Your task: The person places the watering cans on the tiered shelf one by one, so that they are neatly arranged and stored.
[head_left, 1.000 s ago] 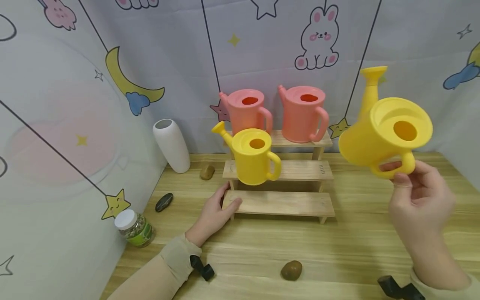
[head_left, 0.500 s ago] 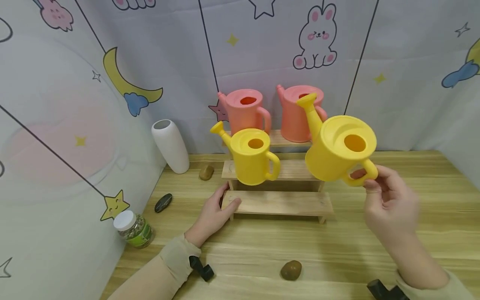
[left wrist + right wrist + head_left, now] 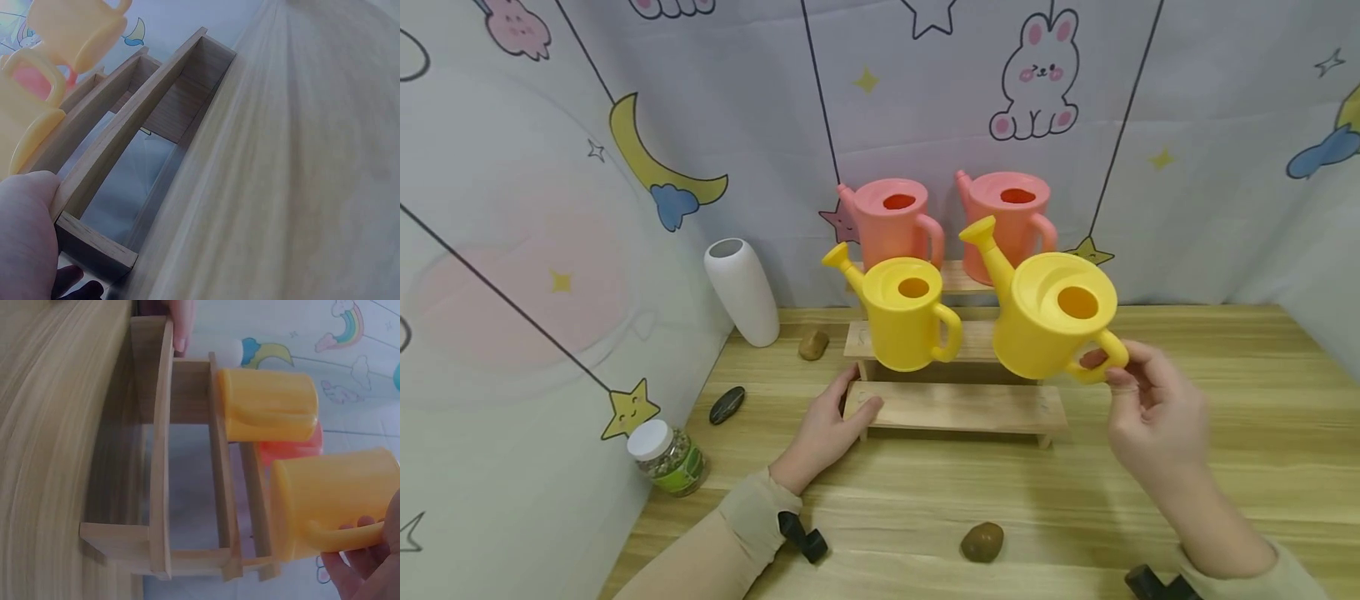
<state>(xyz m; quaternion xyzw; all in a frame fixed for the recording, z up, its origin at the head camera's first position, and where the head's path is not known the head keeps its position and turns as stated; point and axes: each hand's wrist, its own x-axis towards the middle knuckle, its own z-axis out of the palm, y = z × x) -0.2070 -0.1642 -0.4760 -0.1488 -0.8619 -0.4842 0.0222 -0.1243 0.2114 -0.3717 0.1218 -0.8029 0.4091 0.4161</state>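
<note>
My right hand point(image 3: 1161, 425) pinches the handle of a yellow watering can point(image 3: 1051, 321), held slightly tilted over the right end of the middle step. In the right wrist view a gap shows between this can point(image 3: 331, 494) and that step. Another yellow watering can point(image 3: 904, 325) stands upright on the middle step's left part. Two pink watering cans point(image 3: 891, 221) sit on the top step, partly hidden by the yellow ones. My left hand point(image 3: 827, 429) grips the left end of the wooden stepped stand point(image 3: 962, 406), thumb on the lowest step; its other fingers are mostly hidden.
A white vase point(image 3: 743, 292) leans at the back left. Near it lie a brown stone point(image 3: 813, 344) and a black stone point(image 3: 727, 405). A white-lidded jar point(image 3: 667, 457) stands by the left wall. Another brown stone point(image 3: 982, 542) lies at the front.
My right hand has carried the yellow watering can left and down, from right of the stand to over its middle step, and the can is less tilted. My left hand has stayed put.
</note>
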